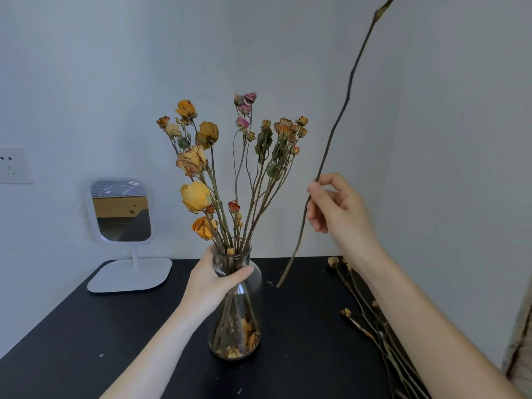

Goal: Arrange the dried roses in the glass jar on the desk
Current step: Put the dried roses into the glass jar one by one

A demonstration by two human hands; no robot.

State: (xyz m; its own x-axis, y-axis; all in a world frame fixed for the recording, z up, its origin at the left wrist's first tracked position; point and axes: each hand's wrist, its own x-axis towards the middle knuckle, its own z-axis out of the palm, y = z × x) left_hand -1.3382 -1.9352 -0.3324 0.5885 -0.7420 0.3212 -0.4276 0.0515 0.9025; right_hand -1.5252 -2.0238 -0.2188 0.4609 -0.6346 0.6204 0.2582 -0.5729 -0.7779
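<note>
My left hand [213, 279] is curled round the neck of the jar [239, 321], thumb across the near side of the glass and the other fingers behind it. The jar stands upright near the middle of the black desk [115, 326]. It holds a bunch of dried roses [195, 197], yellow and orange on the left and small pink ones at the top, with loose petals [247, 335] lying in its bottom.

My right hand [336, 208] is raised to the right of the jar, pinching a long bare stem [339, 110] between thumb and fingertips. The stem leans up to the right past the top edge, and its lower end hangs close above the desk, just right of the jar.

More stems [365, 306] lie on the desk's right side, under my right forearm. A white mirror [122, 211] stands at the far left, and a socket [13, 165] is on the wall beyond it.
</note>
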